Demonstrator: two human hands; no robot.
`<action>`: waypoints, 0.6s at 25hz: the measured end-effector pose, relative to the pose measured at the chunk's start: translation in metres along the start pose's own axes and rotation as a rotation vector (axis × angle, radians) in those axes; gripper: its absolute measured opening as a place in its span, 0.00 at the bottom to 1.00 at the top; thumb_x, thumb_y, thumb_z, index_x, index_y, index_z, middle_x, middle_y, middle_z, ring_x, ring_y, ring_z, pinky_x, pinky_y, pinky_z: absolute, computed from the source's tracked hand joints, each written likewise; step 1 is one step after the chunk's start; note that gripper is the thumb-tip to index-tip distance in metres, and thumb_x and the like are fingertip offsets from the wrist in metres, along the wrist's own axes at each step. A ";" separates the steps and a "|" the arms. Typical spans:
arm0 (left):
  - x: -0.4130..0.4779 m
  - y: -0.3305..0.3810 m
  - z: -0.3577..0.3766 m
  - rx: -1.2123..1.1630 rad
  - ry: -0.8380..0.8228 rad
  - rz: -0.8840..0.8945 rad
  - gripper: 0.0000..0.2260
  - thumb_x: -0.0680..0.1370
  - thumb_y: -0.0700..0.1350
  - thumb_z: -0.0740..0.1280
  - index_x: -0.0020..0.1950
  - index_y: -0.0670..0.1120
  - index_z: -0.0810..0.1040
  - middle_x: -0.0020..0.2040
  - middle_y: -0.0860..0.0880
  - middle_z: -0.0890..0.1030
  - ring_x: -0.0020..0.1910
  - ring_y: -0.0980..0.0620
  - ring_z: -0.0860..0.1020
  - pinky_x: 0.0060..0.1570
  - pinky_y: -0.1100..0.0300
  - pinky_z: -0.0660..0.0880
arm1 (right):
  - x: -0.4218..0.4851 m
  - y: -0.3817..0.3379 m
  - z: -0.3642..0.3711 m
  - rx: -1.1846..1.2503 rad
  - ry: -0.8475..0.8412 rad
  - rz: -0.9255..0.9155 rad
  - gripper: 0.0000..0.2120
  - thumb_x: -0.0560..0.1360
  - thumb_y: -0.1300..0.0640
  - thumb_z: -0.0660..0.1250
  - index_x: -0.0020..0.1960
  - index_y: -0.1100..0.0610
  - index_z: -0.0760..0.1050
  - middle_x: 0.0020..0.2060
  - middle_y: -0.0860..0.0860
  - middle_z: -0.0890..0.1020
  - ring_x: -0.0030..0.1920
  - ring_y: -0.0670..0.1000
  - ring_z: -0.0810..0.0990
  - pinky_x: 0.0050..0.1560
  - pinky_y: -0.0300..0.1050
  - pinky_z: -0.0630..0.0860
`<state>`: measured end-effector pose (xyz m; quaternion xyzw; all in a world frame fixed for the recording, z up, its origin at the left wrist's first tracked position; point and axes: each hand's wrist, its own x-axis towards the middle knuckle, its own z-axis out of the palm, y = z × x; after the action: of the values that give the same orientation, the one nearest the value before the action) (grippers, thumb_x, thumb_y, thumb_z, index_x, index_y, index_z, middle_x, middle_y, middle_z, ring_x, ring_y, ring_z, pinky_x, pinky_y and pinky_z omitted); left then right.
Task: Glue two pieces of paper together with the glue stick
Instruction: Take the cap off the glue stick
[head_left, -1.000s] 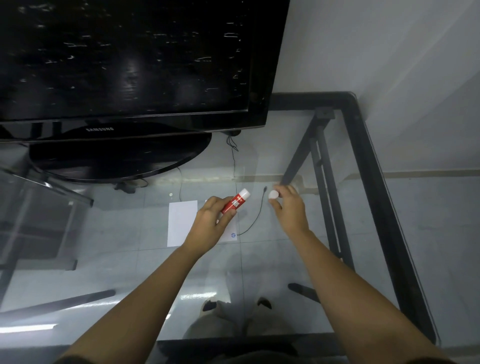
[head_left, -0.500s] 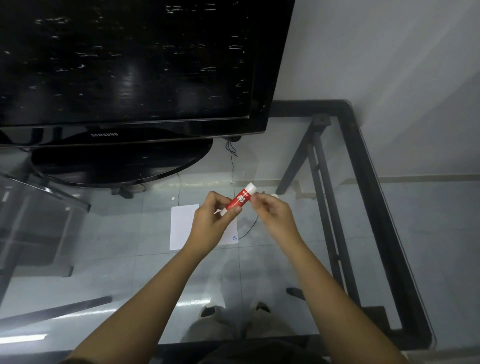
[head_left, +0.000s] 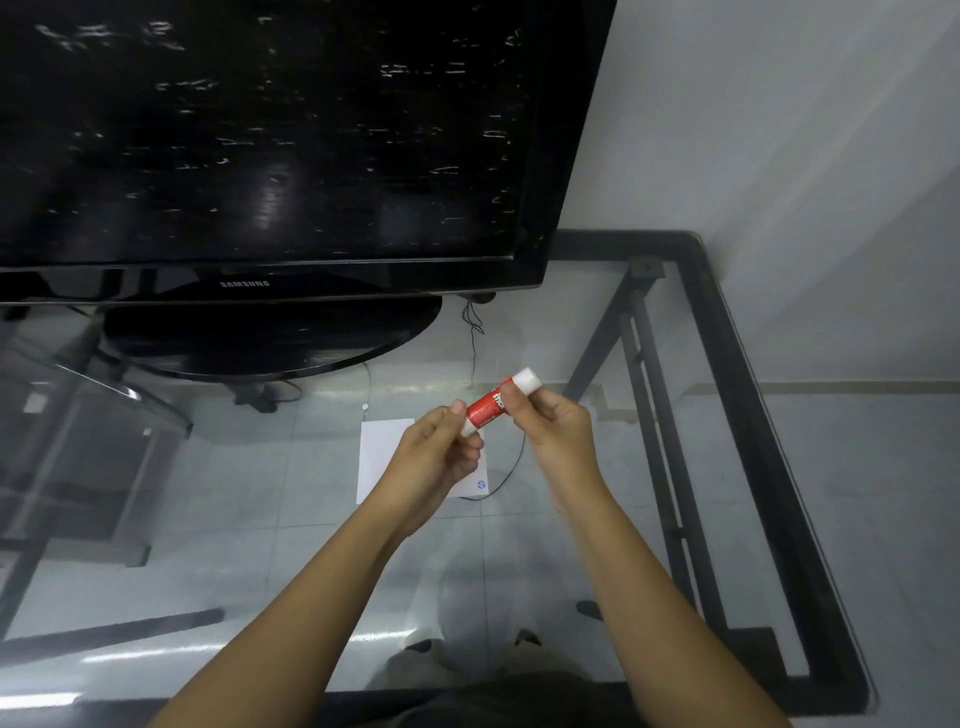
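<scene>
A red glue stick (head_left: 487, 406) with a white cap (head_left: 527, 380) on its far end is held tilted in the air above the glass table (head_left: 597, 545). My left hand (head_left: 441, 452) pinches its lower white end. My right hand (head_left: 558, 431) grips its upper part just below the cap. White paper (head_left: 382, 457) lies flat on the glass under my hands, partly hidden by the left hand; its right part shows a small blue mark (head_left: 481, 485). I cannot tell whether it is one sheet or two.
A large black television (head_left: 270, 140) on an oval stand (head_left: 270, 338) fills the back of the table. A thin black cable (head_left: 506, 475) runs beside the paper. The table's black metal frame (head_left: 748, 426) borders the right side, next to a white wall.
My right hand, which held the white cap apart from the stick, came in to the glue stick; the cap now sits on its far end. Both hands lifted slightly.
</scene>
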<state>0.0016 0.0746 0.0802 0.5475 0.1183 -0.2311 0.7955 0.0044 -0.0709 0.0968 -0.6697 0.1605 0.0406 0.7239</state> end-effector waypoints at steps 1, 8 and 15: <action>-0.003 0.003 0.001 -0.013 0.004 0.029 0.12 0.73 0.55 0.64 0.41 0.46 0.76 0.31 0.51 0.79 0.33 0.54 0.74 0.38 0.65 0.76 | -0.003 -0.002 0.003 0.003 0.022 0.000 0.12 0.69 0.45 0.71 0.40 0.54 0.82 0.39 0.60 0.83 0.38 0.51 0.79 0.45 0.37 0.72; -0.021 -0.006 -0.004 0.897 0.337 0.803 0.07 0.75 0.43 0.67 0.50 0.42 0.76 0.46 0.57 0.73 0.46 0.67 0.71 0.47 0.67 0.71 | -0.016 -0.010 0.017 0.064 0.009 0.050 0.14 0.67 0.41 0.70 0.37 0.52 0.83 0.36 0.53 0.82 0.41 0.47 0.79 0.50 0.43 0.76; -0.026 -0.001 -0.002 0.241 0.074 0.375 0.10 0.74 0.54 0.66 0.47 0.49 0.75 0.39 0.55 0.81 0.39 0.55 0.77 0.43 0.58 0.74 | -0.022 -0.017 0.017 -0.006 0.050 -0.023 0.15 0.67 0.41 0.71 0.39 0.54 0.82 0.43 0.64 0.82 0.46 0.60 0.82 0.54 0.52 0.77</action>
<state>-0.0211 0.0829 0.0902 0.6593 0.0149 -0.0715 0.7484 -0.0088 -0.0524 0.1198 -0.6747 0.1706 0.0160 0.7180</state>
